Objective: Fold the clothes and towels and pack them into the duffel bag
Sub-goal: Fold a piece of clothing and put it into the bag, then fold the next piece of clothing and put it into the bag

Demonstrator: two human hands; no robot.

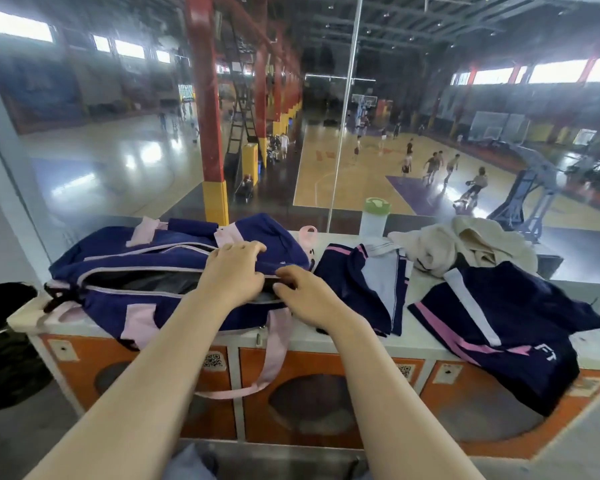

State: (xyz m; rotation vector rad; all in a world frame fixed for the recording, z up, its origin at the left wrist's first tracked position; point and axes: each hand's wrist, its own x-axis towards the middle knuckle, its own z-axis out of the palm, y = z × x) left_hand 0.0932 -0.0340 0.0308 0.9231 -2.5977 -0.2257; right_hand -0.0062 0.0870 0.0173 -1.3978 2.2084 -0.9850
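Observation:
A navy duffel bag [125, 268] with pink trim lies on the white ledge, its main zipper partly open and dark inside. My left hand [234, 271] grips the far edge of the opening near the bag's right end. My right hand [309, 296] pinches the near edge at the same end. To the right lie navy shorts [364, 289] with pink and white stripes, then a navy garment [506, 327] with pink and white stripes that hangs over the front edge. A crumpled beige towel [465, 247] sits behind them.
A white bottle with a green lid [374, 216] stands at the glass wall behind the ledge [420, 344]. Orange lockers [312, 400] sit below. A pink bag strap [274, 358] hangs down the front. A dark object [4, 323] is at far left.

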